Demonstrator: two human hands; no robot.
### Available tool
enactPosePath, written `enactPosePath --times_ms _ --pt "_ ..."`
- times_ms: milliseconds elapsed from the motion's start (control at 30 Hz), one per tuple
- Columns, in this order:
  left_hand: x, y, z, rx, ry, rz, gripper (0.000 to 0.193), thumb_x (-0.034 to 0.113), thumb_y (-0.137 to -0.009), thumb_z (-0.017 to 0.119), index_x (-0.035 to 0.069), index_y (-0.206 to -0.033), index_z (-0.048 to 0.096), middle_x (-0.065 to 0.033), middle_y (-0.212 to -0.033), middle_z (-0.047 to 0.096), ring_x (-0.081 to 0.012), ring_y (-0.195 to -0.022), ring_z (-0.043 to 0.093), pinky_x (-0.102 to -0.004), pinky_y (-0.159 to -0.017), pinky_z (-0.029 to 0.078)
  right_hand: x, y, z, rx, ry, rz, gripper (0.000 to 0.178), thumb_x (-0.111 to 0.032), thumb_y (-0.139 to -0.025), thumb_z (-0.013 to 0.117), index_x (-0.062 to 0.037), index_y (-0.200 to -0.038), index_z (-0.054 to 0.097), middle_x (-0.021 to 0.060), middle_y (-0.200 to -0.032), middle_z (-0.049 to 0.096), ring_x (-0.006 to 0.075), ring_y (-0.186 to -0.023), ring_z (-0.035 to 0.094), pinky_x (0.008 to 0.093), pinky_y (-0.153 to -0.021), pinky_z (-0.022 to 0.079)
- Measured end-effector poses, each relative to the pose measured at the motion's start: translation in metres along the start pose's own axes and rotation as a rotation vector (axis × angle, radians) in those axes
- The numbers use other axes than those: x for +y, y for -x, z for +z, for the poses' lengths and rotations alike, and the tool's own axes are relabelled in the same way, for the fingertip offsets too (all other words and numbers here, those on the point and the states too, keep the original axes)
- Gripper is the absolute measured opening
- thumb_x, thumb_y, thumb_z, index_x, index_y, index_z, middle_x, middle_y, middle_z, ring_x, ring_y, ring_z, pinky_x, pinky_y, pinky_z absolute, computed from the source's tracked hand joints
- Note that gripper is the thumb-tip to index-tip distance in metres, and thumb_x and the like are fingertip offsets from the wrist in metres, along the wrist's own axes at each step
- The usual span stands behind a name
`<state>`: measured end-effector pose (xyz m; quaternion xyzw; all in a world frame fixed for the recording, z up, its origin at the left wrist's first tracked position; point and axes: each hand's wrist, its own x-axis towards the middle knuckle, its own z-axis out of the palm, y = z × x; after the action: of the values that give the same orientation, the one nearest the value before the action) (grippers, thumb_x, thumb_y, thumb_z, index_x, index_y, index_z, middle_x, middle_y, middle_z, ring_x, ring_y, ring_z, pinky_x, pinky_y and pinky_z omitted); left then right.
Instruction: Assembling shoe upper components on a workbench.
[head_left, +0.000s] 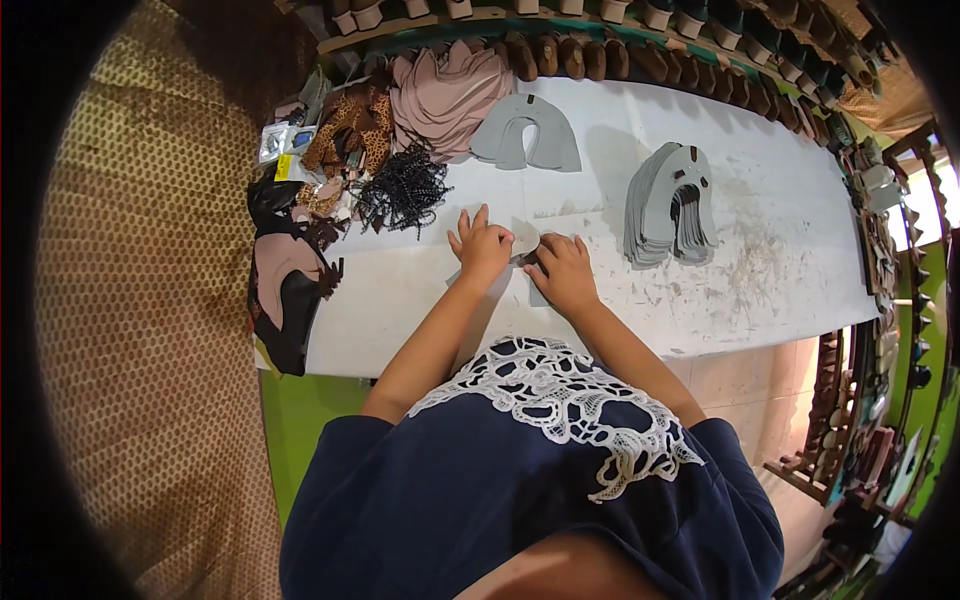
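My left hand [487, 250] is over the middle of the white table, its thumb and a finger pinched together at the edge of a flat grey piece [539, 295]. The other left fingers stick up and apart. Close beside it, my right hand [566, 272] has its fingers bent down onto the same piece, against the tabletop. Both hands cover most of the piece, so its full outline is hidden. A small dark spot shows between the hands. Ahead lie grey arch-shaped cut pieces [550, 128], and a thick fanned stack of similar arches [655, 205] sits to the right.
The white table [780, 290] has dark smudges on its right. At its left are pink fabric [450, 85], leopard-print scraps [350, 125], black curly trimmings [405, 188] and a black-and-pink item [285, 290]. Brown shoe lasts [570, 58] line the back edge. A patterned curtain [160, 300] hangs left.
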<state>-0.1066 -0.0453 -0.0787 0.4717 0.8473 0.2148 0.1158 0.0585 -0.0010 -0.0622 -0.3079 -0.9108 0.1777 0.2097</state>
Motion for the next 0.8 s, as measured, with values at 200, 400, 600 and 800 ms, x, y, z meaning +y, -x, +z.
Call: enactPosePath --times_ms 200,400,600,800 --pt "0.006 0.007 0.002 0.063 0.032 -0.028 0.01 0.021 -0.079 0.062 0.016 -0.079 0.07 -0.0112 -0.141 0.038 -0.0368 -0.134 0.021 -0.0634 -0.104 0.008 -0.002 0.0 -0.002 0.011 0.033 -0.022 0.029 -0.029 -0.079 0.063 -0.0068 -0.098 0.062 0.0079 -0.115 0.052 0.026 -0.113 0.046 0.0514 -0.1 0.031" --pt "0.002 0.016 0.015 0.201 0.051 -0.008 0.01 0.02 -0.079 0.06 0.014 -0.082 0.068 -0.0147 -0.142 0.036 -0.0354 -0.132 0.026 -0.0584 -0.105 0.011 -0.002 0.0 -0.002 0.003 0.037 -0.053 0.025 -0.028 -0.08 0.062 -0.0071 -0.093 0.063 0.0082 -0.115 0.053 0.0256 -0.113 0.046 0.0512 -0.1 0.031" --pt "0.003 0.018 0.018 0.229 0.033 -0.019 0.011 0.019 -0.079 0.06 0.013 -0.083 0.067 -0.016 -0.141 0.037 -0.0353 -0.131 0.028 -0.0556 -0.105 0.013 -0.002 0.0 0.001 0.026 0.038 -0.057 0.023 -0.028 -0.08 0.061 -0.0064 -0.089 0.065 0.0084 -0.113 0.054 0.0256 -0.112 0.047 0.0511 -0.099 0.032" --pt "0.005 0.017 0.016 0.188 0.045 -0.064 0.014 0.018 -0.081 0.057 0.012 -0.087 0.068 -0.0153 -0.142 0.036 -0.0329 -0.132 0.026 -0.0528 -0.107 0.01 0.0 0.001 0.002 0.018 0.055 -0.065 0.024 -0.029 -0.08 0.061 -0.007 -0.089 0.064 0.0081 -0.114 0.054 0.0251 -0.113 0.046 0.0505 -0.099 0.032"
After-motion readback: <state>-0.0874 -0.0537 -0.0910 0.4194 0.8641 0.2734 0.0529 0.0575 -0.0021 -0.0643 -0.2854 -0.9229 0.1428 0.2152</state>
